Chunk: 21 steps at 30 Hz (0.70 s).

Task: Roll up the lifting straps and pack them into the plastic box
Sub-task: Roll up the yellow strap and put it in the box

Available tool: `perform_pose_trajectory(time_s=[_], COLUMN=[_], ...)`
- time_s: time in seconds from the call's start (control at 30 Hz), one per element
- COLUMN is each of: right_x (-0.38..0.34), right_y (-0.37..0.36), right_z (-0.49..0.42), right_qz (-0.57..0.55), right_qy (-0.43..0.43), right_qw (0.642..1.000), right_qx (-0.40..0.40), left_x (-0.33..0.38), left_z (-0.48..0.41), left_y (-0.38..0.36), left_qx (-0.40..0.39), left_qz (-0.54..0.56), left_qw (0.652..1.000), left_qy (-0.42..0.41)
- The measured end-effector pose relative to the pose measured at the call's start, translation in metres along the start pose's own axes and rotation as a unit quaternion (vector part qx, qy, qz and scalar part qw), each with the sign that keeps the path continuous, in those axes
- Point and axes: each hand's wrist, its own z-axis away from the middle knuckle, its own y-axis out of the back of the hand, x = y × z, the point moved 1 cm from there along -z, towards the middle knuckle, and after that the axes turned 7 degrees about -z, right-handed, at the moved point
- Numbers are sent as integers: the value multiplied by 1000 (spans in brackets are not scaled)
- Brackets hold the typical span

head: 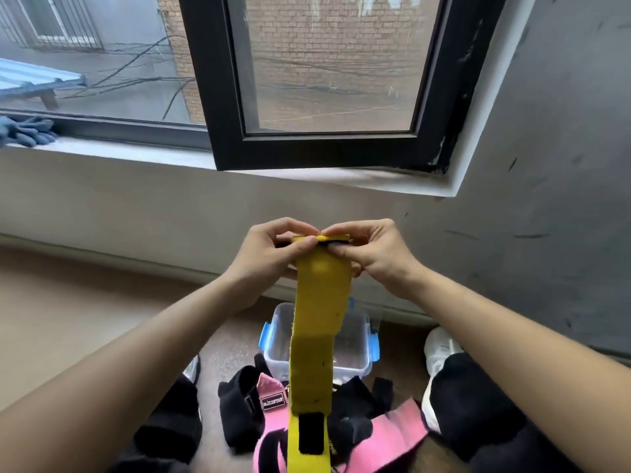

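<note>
We hold a yellow strap (321, 302) up before the wall under a black-framed window (327, 141). Our left hand (269, 249) pinches the strap's top end between curled thumb and fingers. Our right hand (379, 250) pinches the same end from the other side, fingertips almost meeting the left's. The end looks folded over on itself, perhaps the first turn of a roll, though the fingers hide most of it. The rest of the strap hangs straight down between our forearms, with a black patch on it near the bottom of the frame.

On the floor below our hands stands the clear box (355, 339), open, with blue clips on its sides; the hanging strap crosses in front of it. A pink strap (392, 431) and black straps (239, 404) lie heaped just in front of the box, between our knees. A white shoe (438, 346) shows to the right. Blue gloves (27, 131) rest on the sill (119, 151) at far left.
</note>
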Motion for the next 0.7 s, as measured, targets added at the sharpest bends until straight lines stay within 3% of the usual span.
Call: perform_pose_trajectory(time_s=[0.2,0.33,0.47,0.6,0.7], right_x=[32,53,66,78,85], right_y=[11,15,23,25,22], right_z=[2,5,5,8,13], right_qz=[-60,-82,-77,-76,-59], right_qy=[-116,-130,-131,-116,-88], right_qw=[991,988,988,990,994], right_qx=[-32,-25,-28,-24,-12], left_x=[-36,-60,-59,-61,-68], left_z=[-16,-22,-31,-31,-27], left_y=[-15,-30,-29,-30,-35], left_qx=[-12,-14,-83,-182,-204], left_qz=[-7,-18,-28,14,67], left_qw=[999,999,995,966,953], left_qy=[-36,-37,56,185,215])
